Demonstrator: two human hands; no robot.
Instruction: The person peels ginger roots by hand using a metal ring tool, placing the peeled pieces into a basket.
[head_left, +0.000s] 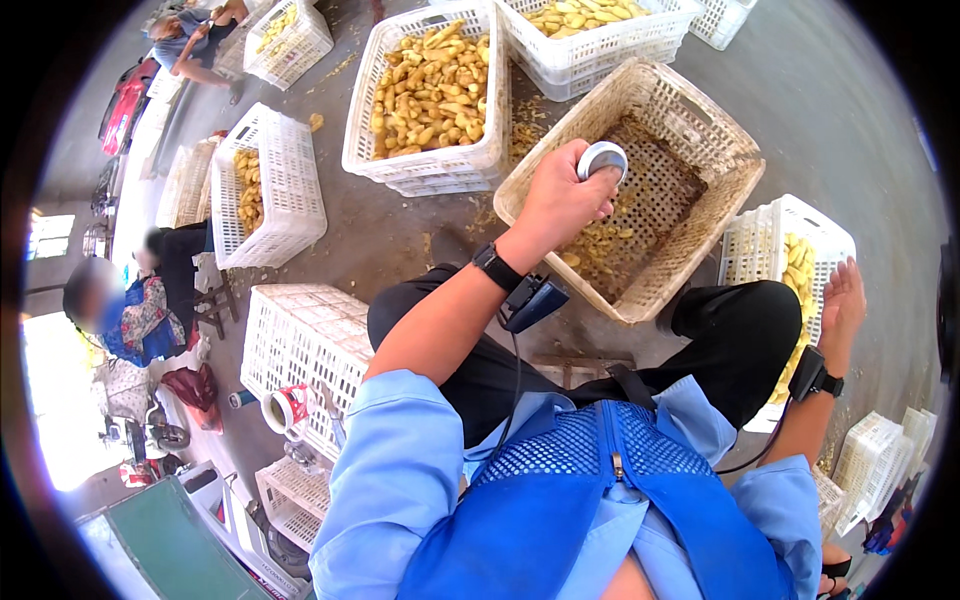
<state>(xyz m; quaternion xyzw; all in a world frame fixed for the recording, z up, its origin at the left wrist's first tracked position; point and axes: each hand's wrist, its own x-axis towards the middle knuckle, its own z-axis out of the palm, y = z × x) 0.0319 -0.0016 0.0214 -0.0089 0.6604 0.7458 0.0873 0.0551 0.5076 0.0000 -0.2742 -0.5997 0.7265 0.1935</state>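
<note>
Across the grey floor (362, 238), we sat bent over our work. Largest before us was the worn, stained crate (700, 235), its perforated bottom littered with debris. Just beyond it, to the left, stood a white crate (430, 175) heaped with brownish-yellow roots (430, 95), and by our right knee (755, 308) was a side crate (750, 240) holding paler pieces (800, 265).

Our left hand (570, 197) reached over the near left part of the worn crate, fingers curled around a round object (603, 158), pale and silvery at the rim; we could not tell quite what it was. Our right hand (843, 300) was out beside the paler pieces, fingers straight and gripping nothing that we could see; whether it brushed the side crate, we could not tell.

To handle the round object well, we judged, we needed a snug grip and a wrist loose enough to turn it. Working low above the worn crate would let any bits drop inside, and the black cable (517, 375) by our left forearm was best held clear of the edge. Smallest were the yellow scraps (600, 243) below, which could safely lie where they were.
</note>
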